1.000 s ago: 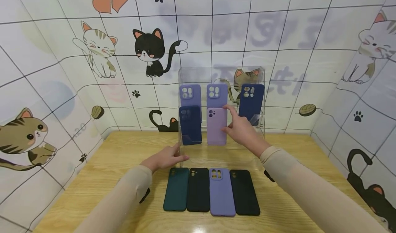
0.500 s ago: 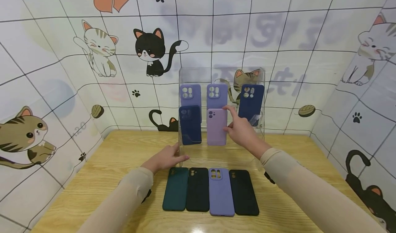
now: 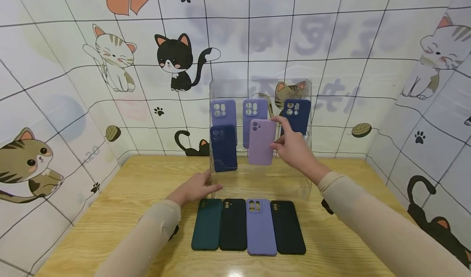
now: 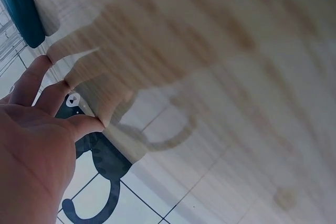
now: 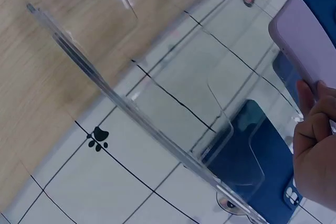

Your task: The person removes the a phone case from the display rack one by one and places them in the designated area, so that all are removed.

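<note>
My right hand (image 3: 294,148) pinches a pale lilac phone case (image 3: 262,142) at its right edge, thumb and fingertips on it. The case is upright in front of a clear acrylic display rack (image 3: 257,181); in the right wrist view the same lilac case (image 5: 310,45) appears at the right edge. Behind it, a purple case (image 3: 254,119) stands in the upper tier. My left hand (image 3: 195,188) lies low beside the rack's left side. In the left wrist view, extended fingers (image 4: 84,124) of that hand touch the tabletop.
On the rack stand another purple case (image 3: 223,109), a navy case (image 3: 223,148) and a second navy case (image 3: 297,115). A row on the wooden table (image 3: 128,203) holds a dark green case (image 3: 207,224), two black ones and a purple case (image 3: 261,228). Cat-print cloth hangs behind.
My right hand has lifted the lilac case up and slightly right, out of the rack's lower middle slot. The left hand has stayed at the rack's side.
</note>
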Tool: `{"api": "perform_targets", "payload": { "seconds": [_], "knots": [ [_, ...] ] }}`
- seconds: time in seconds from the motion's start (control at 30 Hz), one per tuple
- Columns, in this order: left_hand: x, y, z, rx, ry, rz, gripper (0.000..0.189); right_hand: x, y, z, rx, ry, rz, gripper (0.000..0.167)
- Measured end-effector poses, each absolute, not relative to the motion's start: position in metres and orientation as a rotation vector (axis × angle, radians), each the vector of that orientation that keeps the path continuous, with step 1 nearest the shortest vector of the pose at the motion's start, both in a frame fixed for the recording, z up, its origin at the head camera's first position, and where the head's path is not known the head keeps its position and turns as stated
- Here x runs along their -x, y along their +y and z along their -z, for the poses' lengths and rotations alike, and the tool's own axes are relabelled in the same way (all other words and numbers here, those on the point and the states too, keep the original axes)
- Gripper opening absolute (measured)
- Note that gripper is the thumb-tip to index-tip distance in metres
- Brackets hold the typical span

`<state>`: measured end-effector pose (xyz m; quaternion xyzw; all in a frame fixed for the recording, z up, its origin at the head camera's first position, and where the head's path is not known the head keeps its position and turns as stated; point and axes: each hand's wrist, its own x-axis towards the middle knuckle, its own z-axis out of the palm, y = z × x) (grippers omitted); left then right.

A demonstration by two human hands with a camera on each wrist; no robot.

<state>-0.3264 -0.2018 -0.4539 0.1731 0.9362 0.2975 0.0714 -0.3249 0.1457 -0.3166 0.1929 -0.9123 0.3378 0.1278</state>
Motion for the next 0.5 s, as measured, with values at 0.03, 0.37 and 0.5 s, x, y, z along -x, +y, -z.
{"api": "perform_targets", "payload": {
  "seconds": [0.03, 0.37, 0.5],
  "knots": [
    [0.326, -0.202, 0.454, -0.519, 2.813, -0.895, 0.082, 0.324, 0.148, 0.314, -0.564, -2.667, -0.99, 0.077],
    [0.326, -0.203, 0.452, -0.514, 2.803, -0.9, 0.082, 0.308, 0.177, 0.29, -0.517, -2.732, -1.039, 0.081],
    [0.326, -0.203, 0.453, -0.506, 2.799, -0.9, 0.083, 0.305, 0.19, 0.286, -0.479, -2.749, -1.018, 0.084]
  ]
}}
